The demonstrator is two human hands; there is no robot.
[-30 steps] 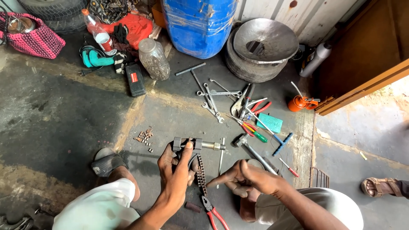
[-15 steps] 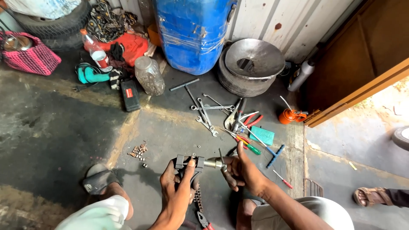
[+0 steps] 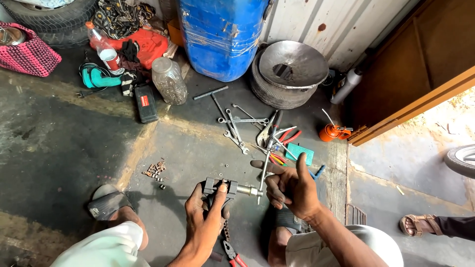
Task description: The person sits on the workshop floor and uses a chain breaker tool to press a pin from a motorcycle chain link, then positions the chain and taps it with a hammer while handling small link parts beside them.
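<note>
**Both hands on a small screw-press tool, over the concrete floor**

L hand [image 3: 205,222] has its grip closed round the dark block body of a screw-press tool [image 3: 222,188], thumb on top, holding it up just above the floor [image 3: 59,148], btw the person's knees. R hand [image 3: 292,190] is at the tool's threaded screw end, on the thin steel T-bar handle [image 3: 263,173] that crosses the screw; lower fingers curled at the bar, index finger & thumb stretched out free. So R grip is partial, closed on the handle only w/ the curled fingers.

Nearby, on the floor:
- pliers w/ red handles [image 3: 232,254] right under the L hand, beside a short run of chain, mostly hidden
- small heap of rusty bits [image 3: 154,170] to the left of the tool, apart from it
- scatter of spanners [image 3: 235,131] & screwdrivers beyond the hands, plus a teal box [image 3: 299,153]
- orange oil can [image 3: 332,132] near the wooden door frame

Further back: blue drum [image 3: 222,34], metal basin [image 3: 292,64] on a tyre, clear plastic jar [image 3: 169,81].

A sandalled foot [image 3: 415,225] of another person shows at the right edge.
</note>
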